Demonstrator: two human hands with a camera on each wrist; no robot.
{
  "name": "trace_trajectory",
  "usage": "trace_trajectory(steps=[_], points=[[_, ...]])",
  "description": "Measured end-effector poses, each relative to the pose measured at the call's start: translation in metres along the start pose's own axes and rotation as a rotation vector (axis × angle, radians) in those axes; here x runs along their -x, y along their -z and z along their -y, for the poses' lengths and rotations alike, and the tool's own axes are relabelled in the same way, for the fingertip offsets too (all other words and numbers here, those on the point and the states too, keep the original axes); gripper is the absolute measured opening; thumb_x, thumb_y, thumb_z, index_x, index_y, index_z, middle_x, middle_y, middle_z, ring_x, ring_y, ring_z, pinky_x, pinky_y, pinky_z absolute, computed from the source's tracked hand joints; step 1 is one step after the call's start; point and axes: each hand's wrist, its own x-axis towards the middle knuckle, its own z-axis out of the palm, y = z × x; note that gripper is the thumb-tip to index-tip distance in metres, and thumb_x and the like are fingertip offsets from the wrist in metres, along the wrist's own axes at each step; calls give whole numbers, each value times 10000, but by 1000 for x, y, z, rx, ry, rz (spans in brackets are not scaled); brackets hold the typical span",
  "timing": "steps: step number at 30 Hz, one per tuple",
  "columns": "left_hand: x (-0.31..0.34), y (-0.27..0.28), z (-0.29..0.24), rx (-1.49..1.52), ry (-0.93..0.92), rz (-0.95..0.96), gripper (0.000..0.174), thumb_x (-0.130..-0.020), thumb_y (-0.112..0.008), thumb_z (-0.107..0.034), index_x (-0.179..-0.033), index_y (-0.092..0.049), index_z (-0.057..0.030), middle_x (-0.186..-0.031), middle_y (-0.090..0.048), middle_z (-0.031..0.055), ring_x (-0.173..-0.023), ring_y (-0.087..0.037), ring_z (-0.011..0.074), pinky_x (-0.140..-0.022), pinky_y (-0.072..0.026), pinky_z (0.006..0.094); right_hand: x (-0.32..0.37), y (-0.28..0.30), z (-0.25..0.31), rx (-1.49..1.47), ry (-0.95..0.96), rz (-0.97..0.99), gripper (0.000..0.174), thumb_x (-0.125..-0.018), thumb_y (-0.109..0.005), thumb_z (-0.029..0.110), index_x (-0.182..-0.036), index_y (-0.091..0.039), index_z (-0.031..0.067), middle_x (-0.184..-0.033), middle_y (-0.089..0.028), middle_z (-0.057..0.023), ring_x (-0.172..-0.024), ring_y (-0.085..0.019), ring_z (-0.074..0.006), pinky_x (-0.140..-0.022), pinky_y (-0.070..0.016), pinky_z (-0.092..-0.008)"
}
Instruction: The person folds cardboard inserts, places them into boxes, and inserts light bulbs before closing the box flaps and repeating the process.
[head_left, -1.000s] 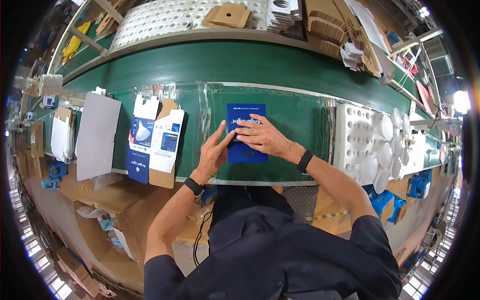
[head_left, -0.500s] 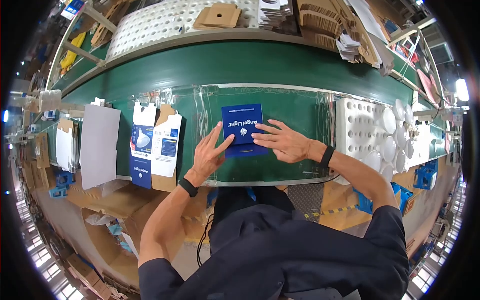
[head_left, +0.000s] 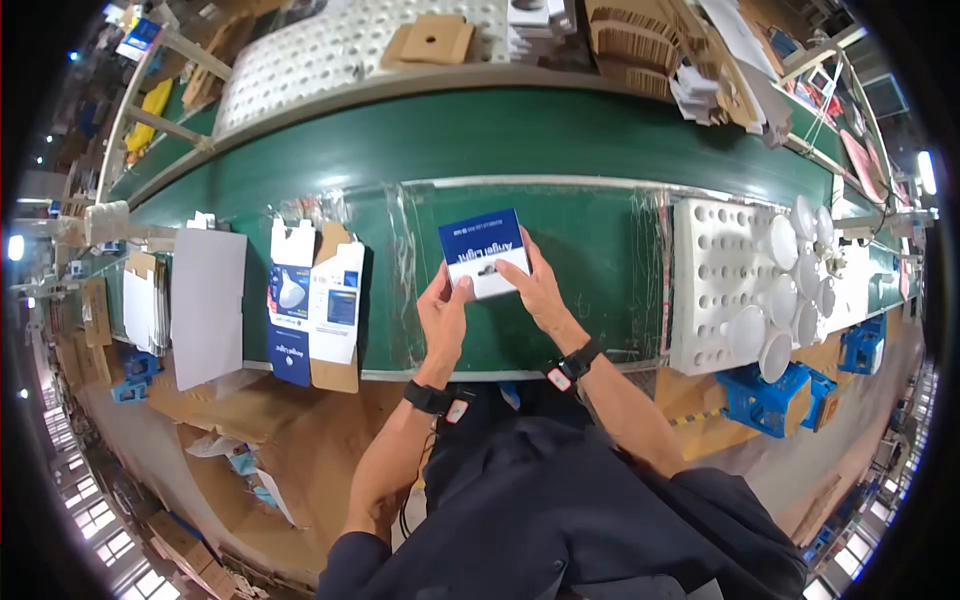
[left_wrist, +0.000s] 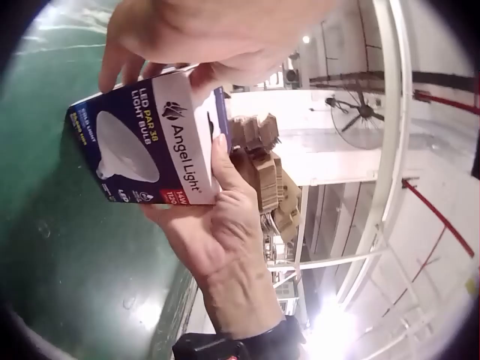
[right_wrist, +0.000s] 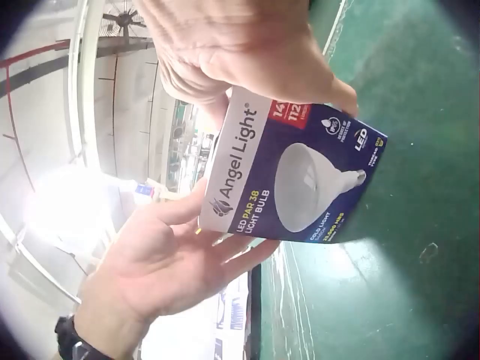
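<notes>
A blue-and-white light bulb box [head_left: 480, 240] printed "Angel Light" is held between both hands, tilted over the green work surface [head_left: 600, 310]. My left hand [head_left: 443, 322] grips its left side, thumb on the white band. My right hand [head_left: 543, 292] grips the opposite side, its thumb reaching over the white face beside a small dark opening. In the left wrist view, the box [left_wrist: 142, 142] shows a printed bulb, with the right hand [left_wrist: 217, 229] below it. The right wrist view shows the box [right_wrist: 300, 180] between the left hand [right_wrist: 165, 262] and the right hand [right_wrist: 240, 49].
Flattened printed cartons [head_left: 290, 320] lie to the left, beside a large white board [head_left: 208, 310]. A white foam tray [head_left: 695, 330] with rounded white bulbs [head_left: 780, 300] stands on the right. Brown cardboard pieces [head_left: 440, 42] lie on the back shelf. Blue stools [head_left: 765, 400] stand below.
Earlier both hands lay on the box's blue top with spread fingers. The right hand moved off to the right, and now both hands hold the box by its sides, turned and tilted.
</notes>
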Motion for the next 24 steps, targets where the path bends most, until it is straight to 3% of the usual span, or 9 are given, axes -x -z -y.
trace_trajectory(steps=[1, 3, 5, 6, 11, 13, 15, 19, 24], points=[[4, -2, 3, -232, 47, 44, 554, -957, -618, -67, -1462, -450, 87, -1310, -637, 195, -1146, -614, 184, -1005, -464, 304, 0, 1, -9, 1, 40, -22, 785, -979, -664, 185, -1587, -222, -38, -1469, -483, -108, -1317, -479, -159, -1121, -358, -307], [-12, -23, 31, -803, -452, -261, 654, -971, -620, -229, -1512, -380, 49, -1500, -422, 339, -1356, -474, 382, -1131, -364, 457, -2, 1, -5, -11, 24, 27, 746, -1011, -614, 190, -1608, -204, 9, -1533, -441, -125, -1381, -445, -178, -1160, -331, -324], [-13, -70, 11, -1194, -232, -234, 789, -983, -568, -454, -1557, -297, 15, -1576, -160, 426, -1434, -241, 580, -1151, -216, 653, 8, 1, 1, -217, -138, 16, 675, -1058, -530, 217, -1624, -192, 74, -1581, -402, -124, -1421, -428, -212, -1196, -307, -358], [-19, -80, 29, -1305, -321, -332, 957, -922, -554, -655, -1566, -288, 1, -1576, -128, 436, -1417, -186, 648, -1088, -178, 763, 8, -1, 3, -279, -198, 7, 607, -1099, -421, 262, -1635, -170, 127, -1611, -367, -116, -1453, -400, -241, -1225, -272, -387], [-19, -85, 7, -1352, -344, -321, 1192, -751, -671, -778, -1580, -270, -22, -1583, -107, 431, -1417, -177, 654, -1088, -177, 756, 6, 11, 0, -458, -165, 117, 617, -1111, -303, 456, -1599, -263, 81, -1578, -410, -110, -1441, -406, -256, -1204, -283, -417], [-20, -84, 3, -1375, -293, -278, 1162, -720, -742, -678, -1586, -280, -54, -1581, -135, 416, -1384, -249, 640, -1084, -218, 731, 6, 49, 6, -283, -419, 16, 705, -1069, -356, 580, -1516, -422, 39, -1506, -493, -107, -1395, -446, -237, -1169, -320, -408], [-21, -78, -3, -1374, -267, -249, 1117, -703, -760, -580, -1580, -291, -71, -1574, -157, 408, -1354, -295, 615, -1068, -251, 704, -3, 87, 14, 95, -378, -45, 654, -1048, -446, 570, -1404, -561, 32, -1357, -618, -107, -1259, -571, -233, -1069, -431, -394], [-40, -30, -61, -1421, -445, -315, 1074, -675, -767, -473, -1587, -306, -143, -1558, -210, 377, -1306, -363, 598, -1053, -296, 691, -30, 123, 117, 287, 89, -124, 545, -1048, -538, 460, -1319, -622, -5, -1198, -684, -99, -1041, -661, -178, -912, -525, -316], [-149, 118, -167, -1616, -560, -578, 1062, -653, -806, -482, -1558, -351, -160, -1539, -258, 370, -1264, -402, 533, -1012, -343, 650, -82, 83, 247, 497, 367, -216, 437, -1060, -564, 311, -1312, -620, -42, -1139, -704, -118, -1014, -675, -164, -928, -535, -298]])
